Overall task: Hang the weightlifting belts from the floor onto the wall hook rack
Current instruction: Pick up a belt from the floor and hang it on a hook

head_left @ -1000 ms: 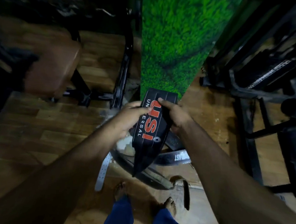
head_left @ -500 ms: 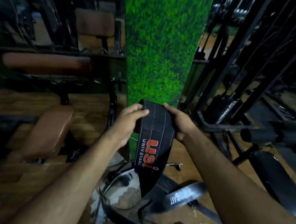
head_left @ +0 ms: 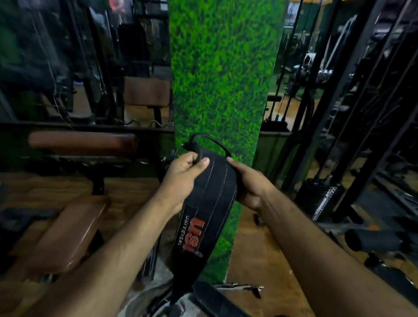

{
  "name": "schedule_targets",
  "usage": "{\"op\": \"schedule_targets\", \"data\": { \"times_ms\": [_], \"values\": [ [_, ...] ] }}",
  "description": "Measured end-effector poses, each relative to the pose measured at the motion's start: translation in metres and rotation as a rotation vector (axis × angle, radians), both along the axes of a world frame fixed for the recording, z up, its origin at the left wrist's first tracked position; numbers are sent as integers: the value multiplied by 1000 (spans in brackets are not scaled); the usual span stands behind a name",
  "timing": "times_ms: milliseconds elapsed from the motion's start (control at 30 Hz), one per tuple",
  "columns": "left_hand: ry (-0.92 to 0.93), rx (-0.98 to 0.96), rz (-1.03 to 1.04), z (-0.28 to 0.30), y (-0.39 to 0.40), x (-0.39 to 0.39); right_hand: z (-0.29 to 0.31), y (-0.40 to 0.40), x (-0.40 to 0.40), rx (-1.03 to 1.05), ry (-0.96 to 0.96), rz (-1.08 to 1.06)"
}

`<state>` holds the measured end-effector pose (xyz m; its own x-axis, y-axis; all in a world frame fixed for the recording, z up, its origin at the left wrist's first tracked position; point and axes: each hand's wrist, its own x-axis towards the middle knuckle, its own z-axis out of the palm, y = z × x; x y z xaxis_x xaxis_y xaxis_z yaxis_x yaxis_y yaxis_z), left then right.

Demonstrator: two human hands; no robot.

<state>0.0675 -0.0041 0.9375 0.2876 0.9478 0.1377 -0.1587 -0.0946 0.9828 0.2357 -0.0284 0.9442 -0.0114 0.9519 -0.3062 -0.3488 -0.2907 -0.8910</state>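
- Gym machines fill the dim room on both sides: black steel frames and cables stand at the right (head_left: 370,100), with a weight stack (head_left: 320,198) near the floor, and more dark frames blur together at the left.
- Green pillar (head_left: 221,67), covered in a grass-like texture, rises straight ahead through the middle of the view.
- Wooden floor (head_left: 253,255) of brown planks runs around the pillar's base; a pale, worn patch shows at the bottom centre.
- Brown padded bench (head_left: 66,237) slants low at the left, with a second brown pad (head_left: 83,141) lying level behind it.
- Black belt (head_left: 207,202) with red "USI" lettering hangs in front of the pillar, its top end lifted and looped over, its lower end trailing toward the floor.
- Another belt (head_left: 227,310) lies flat on the floor at the bottom of the view, beside the hanging end.
- Left hand (head_left: 184,176) pinches the black belt's top edge, thumb on the stitched face.
- Right hand (head_left: 249,183) clasps the opposite edge, fingers curled behind it.
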Motion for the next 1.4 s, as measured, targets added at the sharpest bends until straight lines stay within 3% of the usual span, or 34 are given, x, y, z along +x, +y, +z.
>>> {"op": "schedule_targets", "data": {
  "times_ms": [100,200,367,667,867,967,1167,1400],
  "values": [
    [39,-72,59,8,4,2,20,13,9,121,68,-57],
    [85,-171,84,32,17,8,24,20,25,250,-35,-7],
    [99,87,150,77,35,32,55,26,33,424,-155,36],
    [-10,389,95,167,60,59,164,53,33,787,-216,-273],
    [-227,378,219,227,75,64,238,72,29,976,-187,-330],
    [-240,387,191,228,77,70,255,80,31,1006,-205,-389],
    [-17,557,225,181,78,71,269,103,48,1058,-307,-584],
    [107,438,185,113,69,48,238,125,43,944,-331,-675]
  ]
}}
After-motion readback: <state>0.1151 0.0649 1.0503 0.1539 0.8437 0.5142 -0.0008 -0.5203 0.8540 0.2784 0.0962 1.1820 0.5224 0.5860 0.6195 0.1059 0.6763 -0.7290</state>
